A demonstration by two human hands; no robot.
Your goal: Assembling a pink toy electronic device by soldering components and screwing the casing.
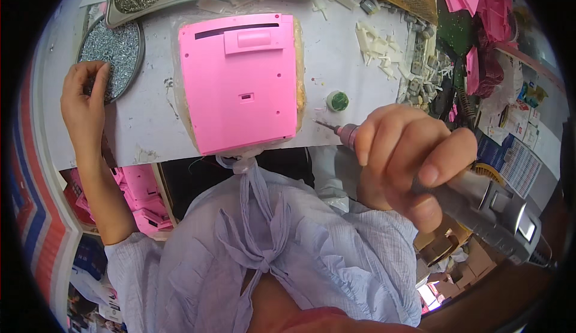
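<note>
My left hand [85, 96] is at the near edge of a round dish [141, 45] full of small silver screws [111, 48]. Its fingers are curled in toward the thumb over the screws; whatever the fingertips pinch is hidden. My right hand [414, 153] is wrapped round a grey electric screwdriver [495, 216], raised at the right with its bit pointing left toward the table. Between the hands lies a pink plastic housing [240, 93] on a padded, plastic-wrapped cushion [300, 87]. The housing has a long slot, a raised block and several small holes. The bit is apart from it.
A metal tray [180, 3] with small metal parts stands at the back. A small green-topped round pot [338, 101] sits right of the housing. White plastic pieces [378, 45] lie at the back right. Pink parts [141, 189] fill a box below the table's left front edge.
</note>
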